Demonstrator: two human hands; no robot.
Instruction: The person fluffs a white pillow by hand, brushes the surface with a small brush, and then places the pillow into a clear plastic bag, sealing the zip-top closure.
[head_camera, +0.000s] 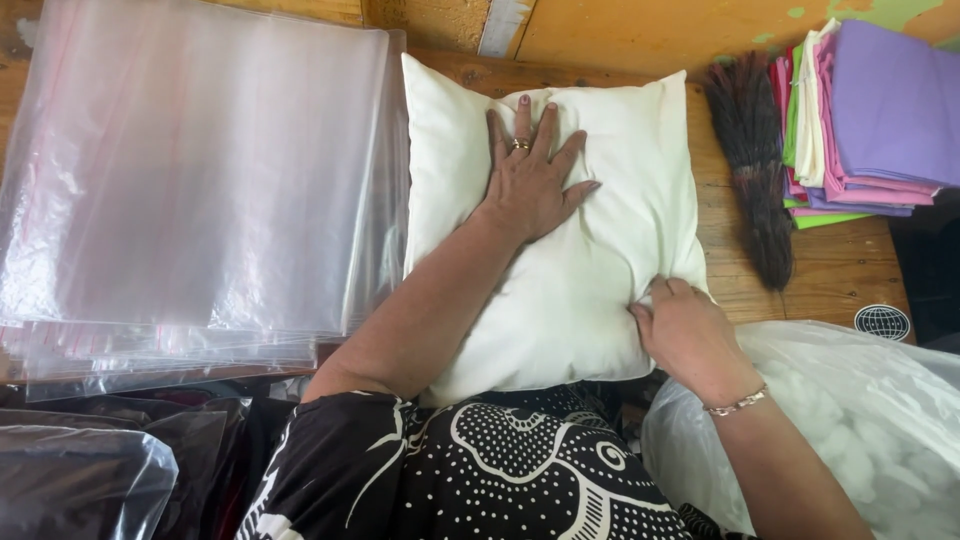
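A cream pillow (590, 270) is lying on the wooden tabletop (830, 270), just in front of the person, between a stack of clear plastic bags (190, 190) on one side and a dark bristle brush (750, 170) on the other. The left hand (528, 180) is pressing flat on the upper middle of the pillow, fingers spread wide and not gripping anything. The right hand (690, 335) is resting at the pillow's lower right edge, its fingers curled and pinching the fabric there. The two hands are sitting well apart from each other. Beyond the brush, a pile of folded cloths (870, 110) in purple, pink, white and green is lying on the tabletop. Just beside the right hand, a clear bag of white stuffing (860, 420) is bulging
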